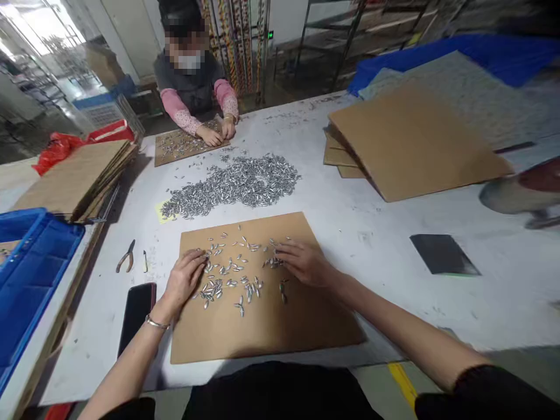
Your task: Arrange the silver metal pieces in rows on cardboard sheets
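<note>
A brown cardboard sheet (262,332) lies on the white table before me, with many small silvery, leaf-shaped pieces (213,289) scattered over its upper and middle part. My left hand (186,277) rests at the sheet's left edge, wearing a bracelet, its fingertips beside the pieces. My right hand (304,262) lies low over the right part of the sheet, fingers stretched out flat, touching or hovering just over a few pieces. Beyond the sheet is a large heap of the same pieces (249,181).
Pliers (126,256), a small cutter (145,261) and a phone (136,318) lie left. A blue crate (35,291) and stacked cardboard (74,175) stand farther left. More cardboard (420,140) and a dark sheet (444,254) are right. Across the table, a person (195,87) handles pieces.
</note>
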Demonstrator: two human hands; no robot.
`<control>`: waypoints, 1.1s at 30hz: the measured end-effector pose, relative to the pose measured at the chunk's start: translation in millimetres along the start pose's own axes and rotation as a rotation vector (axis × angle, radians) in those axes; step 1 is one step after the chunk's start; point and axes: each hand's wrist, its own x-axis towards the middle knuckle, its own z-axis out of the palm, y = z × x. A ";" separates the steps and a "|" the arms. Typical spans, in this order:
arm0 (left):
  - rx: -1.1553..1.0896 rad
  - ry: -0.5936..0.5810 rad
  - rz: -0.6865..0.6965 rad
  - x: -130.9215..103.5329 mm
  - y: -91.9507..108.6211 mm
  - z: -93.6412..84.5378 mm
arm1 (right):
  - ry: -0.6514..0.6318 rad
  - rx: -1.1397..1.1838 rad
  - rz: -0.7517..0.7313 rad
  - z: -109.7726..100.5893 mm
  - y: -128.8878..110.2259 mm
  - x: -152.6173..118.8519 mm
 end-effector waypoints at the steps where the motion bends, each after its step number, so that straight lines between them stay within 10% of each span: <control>1: -0.008 -0.035 0.039 -2.0 8.6 4.6 | -0.041 0.018 -0.018 0.2 -11.1 -4.8; 10: -0.057 -0.175 0.201 -46.0 70.8 8.4 | -0.010 -0.007 0.077 -19.0 -41.7 -51.2; 20: -0.054 -0.106 0.172 -77.6 96.8 1.8 | -0.317 0.090 -0.157 32.0 -127.7 13.9; 26: 0.119 0.070 -0.123 -83.5 70.6 -1.3 | -0.301 0.144 -0.161 15.2 -96.5 -4.2; 33: 0.111 0.030 -0.092 -67.5 62.9 5.5 | -0.229 -0.056 -0.009 -0.2 -43.8 -13.6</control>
